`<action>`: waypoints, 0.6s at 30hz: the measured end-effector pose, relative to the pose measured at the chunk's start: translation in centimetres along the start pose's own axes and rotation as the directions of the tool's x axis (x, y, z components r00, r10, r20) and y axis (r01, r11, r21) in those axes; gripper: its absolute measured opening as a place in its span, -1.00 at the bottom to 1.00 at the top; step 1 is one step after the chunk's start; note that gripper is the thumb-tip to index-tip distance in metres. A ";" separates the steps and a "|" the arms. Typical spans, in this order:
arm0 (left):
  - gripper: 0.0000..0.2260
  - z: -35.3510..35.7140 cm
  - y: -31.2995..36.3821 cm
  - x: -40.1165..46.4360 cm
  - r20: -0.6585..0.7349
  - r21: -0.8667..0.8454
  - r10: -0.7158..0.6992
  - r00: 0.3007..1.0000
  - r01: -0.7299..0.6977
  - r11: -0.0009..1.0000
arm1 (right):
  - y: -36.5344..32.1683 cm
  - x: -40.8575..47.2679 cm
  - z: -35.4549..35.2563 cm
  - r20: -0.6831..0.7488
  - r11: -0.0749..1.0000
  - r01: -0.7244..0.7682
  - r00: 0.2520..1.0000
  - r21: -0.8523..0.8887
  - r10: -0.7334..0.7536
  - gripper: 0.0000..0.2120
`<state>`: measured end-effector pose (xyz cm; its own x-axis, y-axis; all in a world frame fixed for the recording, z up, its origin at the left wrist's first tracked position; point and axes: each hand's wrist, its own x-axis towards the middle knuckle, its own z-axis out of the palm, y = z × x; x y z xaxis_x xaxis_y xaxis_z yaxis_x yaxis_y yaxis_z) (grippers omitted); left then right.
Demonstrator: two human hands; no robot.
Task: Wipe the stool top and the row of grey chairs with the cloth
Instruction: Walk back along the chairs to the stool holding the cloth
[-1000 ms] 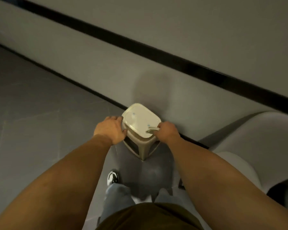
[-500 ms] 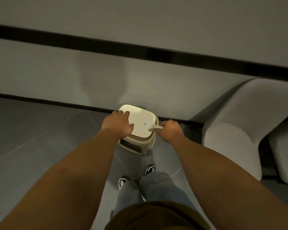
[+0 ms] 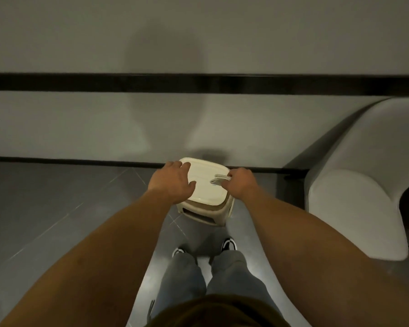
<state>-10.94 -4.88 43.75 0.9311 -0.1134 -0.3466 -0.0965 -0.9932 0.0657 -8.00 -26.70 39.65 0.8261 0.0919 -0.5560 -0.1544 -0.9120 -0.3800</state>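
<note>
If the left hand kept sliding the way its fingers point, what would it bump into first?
Probably nothing on the stool top: the left hand points across its far edge toward the wall, which looks like the first thing it would meet, though depth is hard to judge.

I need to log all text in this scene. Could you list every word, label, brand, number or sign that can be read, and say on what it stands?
None: no readable text shows in this view.
The stool top is plain cream; no print can be made out on it.
The cloth in the right hand shows no label.
The grey chair, wall and floor carry no signs.
The shoes have white marks, but no letters are readable.
</note>
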 end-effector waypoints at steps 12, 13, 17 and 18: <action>-0.45 6.0 -5.9 7.0 0.106 -0.034 0.135 0.985 -0.133 0.991 | -1.4 10.0 4.9 -0.254 0.984 -0.056 0.962 0.168 0.098 -0.73; -0.45 6.9 -6.8 7.7 0.120 -0.026 0.128 0.985 -0.126 0.992 | -1.4 11.3 6.1 -0.262 0.987 -0.058 0.960 0.153 0.097 -0.69; -0.47 10.8 -11.4 10.7 0.166 -0.006 0.092 0.982 -0.092 0.996 | -0.9 16.2 12.1 -0.019 0.989 -0.150 0.988 0.007 0.150 -0.19; -0.48 11.8 -12.5 11.3 0.176 0.000 0.075 0.982 -0.076 0.997 | -0.7 17.2 13.8 0.058 0.983 -0.168 0.983 -0.076 0.172 -0.05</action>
<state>-3.41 5.97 27.94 0.8449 -0.1902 -0.5000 -0.1667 -0.9817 0.0917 -1.18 -18.98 20.18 0.7542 -0.0437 -0.6552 -0.2490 -0.9423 -0.2238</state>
